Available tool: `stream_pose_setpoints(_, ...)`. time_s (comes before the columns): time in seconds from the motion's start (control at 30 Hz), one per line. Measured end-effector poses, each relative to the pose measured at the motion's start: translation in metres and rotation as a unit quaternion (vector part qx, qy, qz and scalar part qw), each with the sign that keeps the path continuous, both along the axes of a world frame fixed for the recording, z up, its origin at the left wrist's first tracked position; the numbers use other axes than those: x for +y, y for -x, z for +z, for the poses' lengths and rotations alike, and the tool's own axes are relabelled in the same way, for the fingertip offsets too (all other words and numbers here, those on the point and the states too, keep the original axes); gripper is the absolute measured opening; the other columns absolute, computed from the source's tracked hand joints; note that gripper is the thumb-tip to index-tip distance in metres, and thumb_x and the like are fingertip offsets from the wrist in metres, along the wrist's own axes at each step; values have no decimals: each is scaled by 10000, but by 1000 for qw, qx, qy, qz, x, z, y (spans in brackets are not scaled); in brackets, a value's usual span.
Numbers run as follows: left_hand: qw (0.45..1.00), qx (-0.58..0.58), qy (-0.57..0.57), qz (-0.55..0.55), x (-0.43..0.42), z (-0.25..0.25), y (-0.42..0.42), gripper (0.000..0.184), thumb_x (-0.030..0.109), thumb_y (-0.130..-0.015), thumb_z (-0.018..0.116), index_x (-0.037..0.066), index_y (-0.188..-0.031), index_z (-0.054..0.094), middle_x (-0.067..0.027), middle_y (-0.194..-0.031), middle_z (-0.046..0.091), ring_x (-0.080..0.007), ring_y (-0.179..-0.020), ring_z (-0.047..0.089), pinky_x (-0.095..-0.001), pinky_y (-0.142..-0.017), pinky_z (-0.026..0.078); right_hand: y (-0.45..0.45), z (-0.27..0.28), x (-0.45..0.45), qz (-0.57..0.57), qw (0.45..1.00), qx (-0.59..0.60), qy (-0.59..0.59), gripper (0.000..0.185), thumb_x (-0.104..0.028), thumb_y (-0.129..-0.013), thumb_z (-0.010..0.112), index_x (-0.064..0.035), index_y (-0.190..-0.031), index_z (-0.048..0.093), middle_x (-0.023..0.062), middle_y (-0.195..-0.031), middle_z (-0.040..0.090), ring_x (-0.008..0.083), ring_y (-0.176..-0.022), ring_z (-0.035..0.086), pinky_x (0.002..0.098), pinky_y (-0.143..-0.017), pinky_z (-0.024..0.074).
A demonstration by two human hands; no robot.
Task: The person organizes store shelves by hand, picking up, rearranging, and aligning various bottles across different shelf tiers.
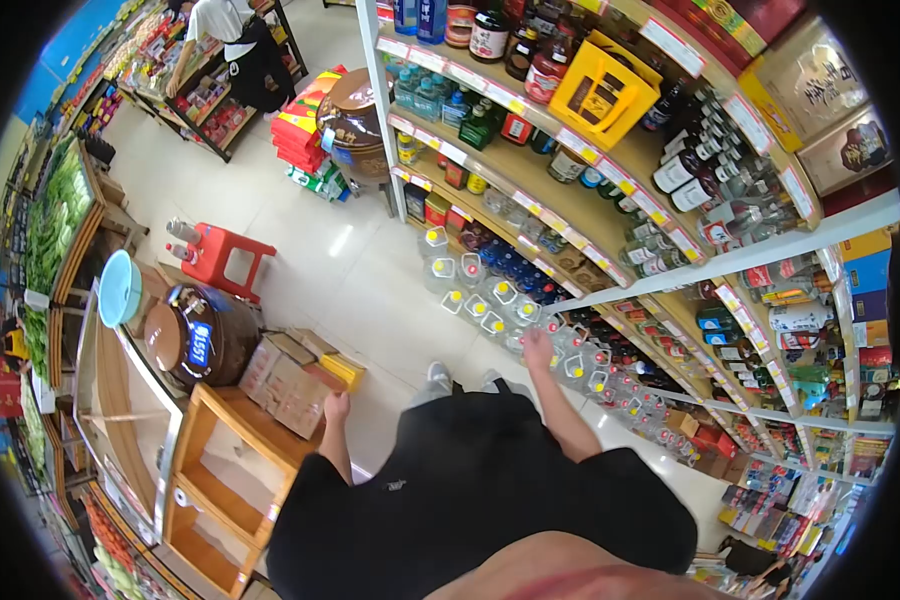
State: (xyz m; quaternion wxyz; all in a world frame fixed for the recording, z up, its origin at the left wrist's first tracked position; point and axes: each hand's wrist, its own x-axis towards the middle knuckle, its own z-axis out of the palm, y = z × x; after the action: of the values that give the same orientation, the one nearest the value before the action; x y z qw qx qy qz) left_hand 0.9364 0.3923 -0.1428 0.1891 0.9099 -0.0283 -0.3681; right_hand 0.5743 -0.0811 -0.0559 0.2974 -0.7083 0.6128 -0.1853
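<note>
Pale glossy tiles [385, 290] bear clear, handled plastic jugs [500, 302] at one o'clock, best given room by the right hand [538, 348], which, like the left hand [337, 407] near brown cardboard [282, 388] at ten, looks curled, any grip unclear.

Fit's pretty basic tbh: plain black tee [490, 480], loose and roomy, with short wide sleeves [635, 485]. There's a tiny pale logo [395, 485] on the left chest, way too small to read. Left hand [337, 406] and right hand [538, 348] are both bare, same goes for the forearms [564, 415]. Footwear is light grey shoes [438, 374]; the shirt mostly hides the legs.
</note>
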Motion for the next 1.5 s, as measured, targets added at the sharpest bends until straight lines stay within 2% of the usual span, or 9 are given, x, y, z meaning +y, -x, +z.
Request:
stream_pose_setpoints(0.23, 949, -112, 208, 208, 80, -41, -2, 358, 289, -927, 606, -43, -1014, 707, -251, -957, 719, -383, -925, 695, -475, -836, 541, -294, 195, -151, 34, 981, -160, 101, 515, -431, -925, 701, -5, -1202, 613, 206, -879, 722, 401, -820, 702, 513, -763, 533)
stream_pose_setpoints(0.27, 947, -28, 235, 216, 88, -33, 14, 263, 222, -941, 593, -29, -958, 669, -197, -891, 702, -348, -831, 659, -460, -758, 528, -319, 192, -179, 31, 982, -152, 104, 548, -427, -901, 730, -8, -1233, 609, 192, -915, 696, 376, -830, 683, 509, -762, 529)
stream_pose_setpoints(0.3, 977, -44, 67, 199, 85, -31, 33, 237, 223, -953, 580, 4, -956, 669, -156, -936, 707, -305, -836, 654, -448, -747, 525, -345, 198, -193, 5, 973, -150, 174, 577, -429, -881, 751, -11, -1253, 610, 195, -975, 674, 374, -900, 662, 499, -802, 521)
stream_pose_setpoints(0.5, 974, 91, 119, 168, 14, 39, 63, 266, 272, -957, 594, 27, -978, 696, -119, -943, 705, -268, -826, 658, -446, -728, 520, -446, 196, -261, -94, 932, -116, 332, 800, -523, -811, 787, -10, -1378, 549, 284, -1246, 540, 473, -1159, 496, 552, -999, 408)
stream_pose_setpoints(0.7, 981, 80, 124, 124, -50, 75, -23, 225, 229, -968, 591, 28, -966, 693, -84, -911, 681, -213, -776, 629, -377, -680, 512, -494, 163, -283, -230, 933, -73, 267, 955, -598, -823, 748, 31, -1470, 435, 378, -1414, 445, 523, -1279, 419, 615, -1087, 314)
stream_pose_setpoints(0.97, 965, 17, 194, 176, -119, 101, -202, 189, 174, -989, 590, 7, -1026, 669, -53, -883, 658, -144, -722, 604, -290, -623, 507, -512, 152, -307, -290, 898, -88, 319, 843, -365, -795, 819, -17, -1473, 460, 291, -1536, 401, 515, -1423, 317, 607, -1224, 213)
stream_pose_setpoints(1.1, 909, 9, 333, 251, -126, 94, -318, 314, 152, -1010, 585, -42, -1257, 586, -80, -896, 666, -138, -733, 628, -265, -618, 518, -515, 144, -305, -302, 909, -17, 287, 625, -295, -779, 803, -12, -1307, 622, 225, -1403, 583, 442, -1318, 487, 550, -1170, 336)
stream_pose_setpoints(1.33, 919, 146, 297, 214, -148, 54, -387, 172, 117, -970, 574, 37, -818, 565, -38, -702, 583, -155, -583, 572, -285, -496, 462, -513, 168, -297, -372, 881, -103, 273, 474, -235, -784, 779, -25, -1198, 683, 221, -1244, 660, 434, -1089, 606, 516, -969, 477)
stream_pose_setpoints(1.5, 972, 120, 196, -57, -147, 23, -398, 148, 131, -970, 584, -16, -960, 595, -77, -734, 604, -200, -611, 619, -343, -502, 485, -483, 212, -256, -396, 848, -155, 316, 380, -220, -852, 773, 18, -1135, 691, 258, -1134, 676, 464, -1053, 614, 493, -932, 493)
